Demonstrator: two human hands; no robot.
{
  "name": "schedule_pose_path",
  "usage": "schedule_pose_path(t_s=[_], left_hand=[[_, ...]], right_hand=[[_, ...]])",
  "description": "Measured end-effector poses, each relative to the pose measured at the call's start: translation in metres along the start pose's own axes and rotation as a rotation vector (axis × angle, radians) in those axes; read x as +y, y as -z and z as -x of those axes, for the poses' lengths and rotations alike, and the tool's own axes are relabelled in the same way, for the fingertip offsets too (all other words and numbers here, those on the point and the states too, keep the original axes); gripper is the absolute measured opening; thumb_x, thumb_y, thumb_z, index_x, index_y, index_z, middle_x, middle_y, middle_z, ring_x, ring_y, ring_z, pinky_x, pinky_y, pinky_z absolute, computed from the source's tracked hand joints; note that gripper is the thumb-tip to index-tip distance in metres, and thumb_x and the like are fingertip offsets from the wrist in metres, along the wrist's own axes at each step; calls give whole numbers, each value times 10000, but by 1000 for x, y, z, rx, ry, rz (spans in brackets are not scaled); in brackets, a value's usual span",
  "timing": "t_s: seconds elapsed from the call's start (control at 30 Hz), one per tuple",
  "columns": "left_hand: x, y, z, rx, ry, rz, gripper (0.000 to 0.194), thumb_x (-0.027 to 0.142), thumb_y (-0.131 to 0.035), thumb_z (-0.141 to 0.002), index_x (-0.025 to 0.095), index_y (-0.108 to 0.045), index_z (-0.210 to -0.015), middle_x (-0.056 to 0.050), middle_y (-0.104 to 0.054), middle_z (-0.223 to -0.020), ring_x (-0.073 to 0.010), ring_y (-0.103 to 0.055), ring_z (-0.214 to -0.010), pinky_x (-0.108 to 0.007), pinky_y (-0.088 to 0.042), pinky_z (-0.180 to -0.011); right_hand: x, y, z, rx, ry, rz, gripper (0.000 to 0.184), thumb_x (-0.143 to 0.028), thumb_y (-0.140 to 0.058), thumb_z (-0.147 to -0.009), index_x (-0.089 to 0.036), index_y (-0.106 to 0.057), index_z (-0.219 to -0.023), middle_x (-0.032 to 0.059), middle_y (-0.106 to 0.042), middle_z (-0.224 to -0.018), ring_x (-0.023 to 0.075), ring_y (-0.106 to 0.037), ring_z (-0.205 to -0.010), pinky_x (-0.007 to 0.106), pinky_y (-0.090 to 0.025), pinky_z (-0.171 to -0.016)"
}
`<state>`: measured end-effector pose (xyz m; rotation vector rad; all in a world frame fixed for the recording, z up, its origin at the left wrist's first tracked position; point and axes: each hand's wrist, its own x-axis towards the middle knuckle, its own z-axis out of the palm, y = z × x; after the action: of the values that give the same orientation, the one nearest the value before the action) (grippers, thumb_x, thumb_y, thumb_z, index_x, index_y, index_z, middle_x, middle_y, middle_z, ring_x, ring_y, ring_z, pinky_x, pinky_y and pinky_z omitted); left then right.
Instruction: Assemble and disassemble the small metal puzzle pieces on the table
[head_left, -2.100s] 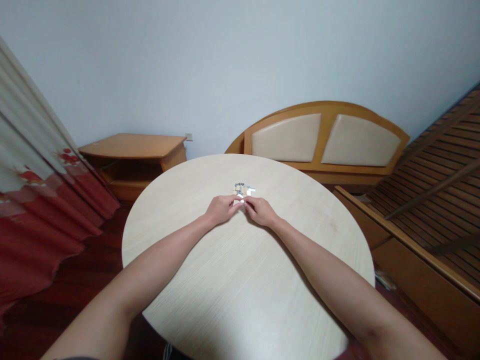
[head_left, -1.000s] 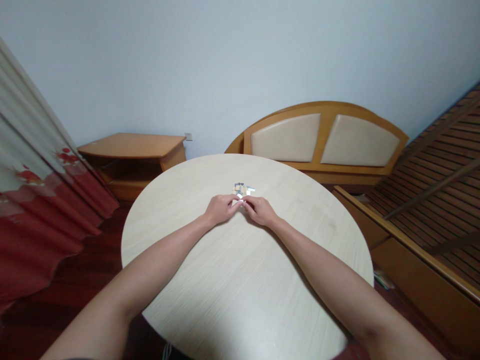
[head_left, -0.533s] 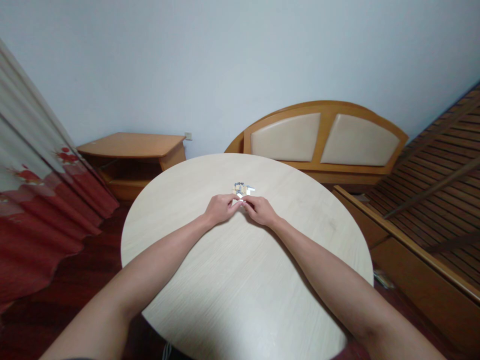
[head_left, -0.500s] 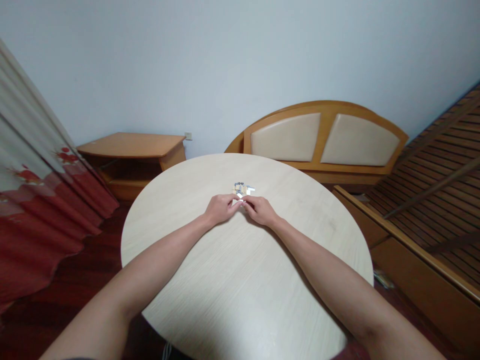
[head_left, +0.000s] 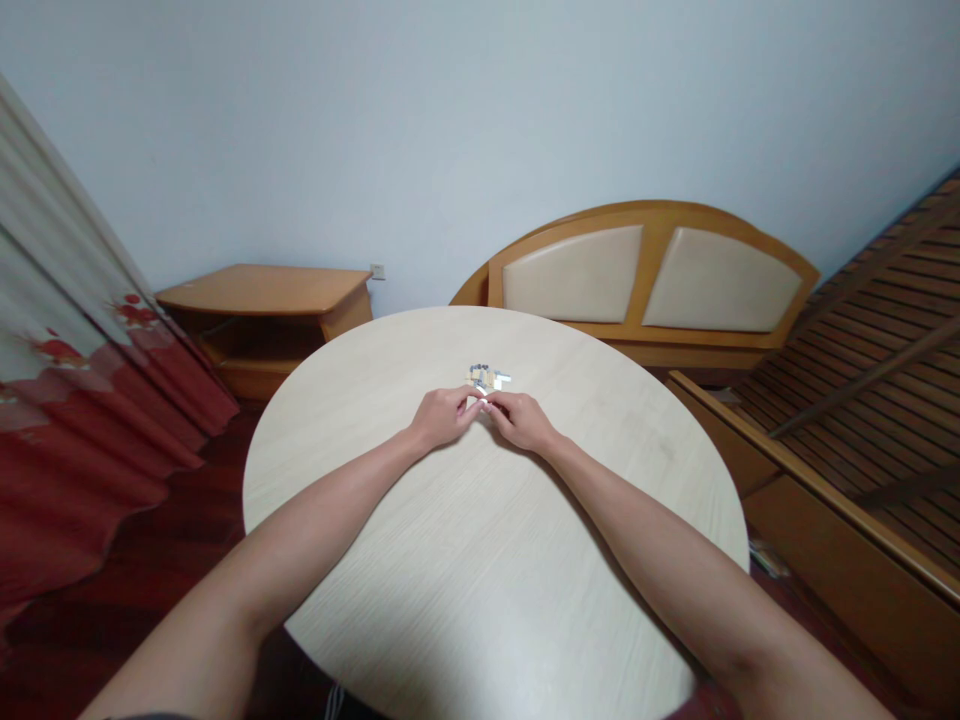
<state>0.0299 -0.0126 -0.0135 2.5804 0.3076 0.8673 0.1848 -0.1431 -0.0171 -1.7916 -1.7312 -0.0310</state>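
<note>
Little has moved: the left hand [head_left: 442, 418] and right hand [head_left: 521, 422] stay together. Their fingers [head_left: 466, 400] pinch a white piece [head_left: 474, 403] beside small blocks [head_left: 486, 377] on the tabletop [head_left: 480, 560].

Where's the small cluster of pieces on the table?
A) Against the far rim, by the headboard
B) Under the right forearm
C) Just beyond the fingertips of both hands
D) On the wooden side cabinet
C. The small cluster of pale and grey pieces lies on the round pale wood table, just past the fingertips of the left hand and right hand.
</note>
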Motion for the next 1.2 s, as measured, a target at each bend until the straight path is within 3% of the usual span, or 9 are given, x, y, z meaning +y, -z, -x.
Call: schedule_pose_path(t_s=[0.33,0.73,1.2], left_hand=[[-2,0,0,4,7,-5,282,397,-624,-963,187,-762,-1089,0,-650,-652,-131,-557,-580,-240,-385,-616],[-3,1,0,-54,-18,3,265,362,-600,-974,200,-793,-1056,-31,-741,-756,-137,-593,-623,-247,-398,-644],[-2,1,-1,-69,2,-23,221,293,-630,-951,201,-778,-1086,-9,-705,-719,-131,-575,-619,-237,-378,-641]], right_hand=[[2,0,0,16,-22,9,287,-316,-464,-1020,-189,-721,-1011,63,-759,-884,194,-662,-771,271,-439,-734],[2,2,0,0,-28,19,353,-330,-416,-1032,-186,-715,-912,48,-725,-774,176,-611,-678,262,-383,-666],[6,-5,0,25,-29,-48,327,-362,-480,-1010,-171,-736,-942,31,-694,-688,157,-571,-614,252,-372,-627]])
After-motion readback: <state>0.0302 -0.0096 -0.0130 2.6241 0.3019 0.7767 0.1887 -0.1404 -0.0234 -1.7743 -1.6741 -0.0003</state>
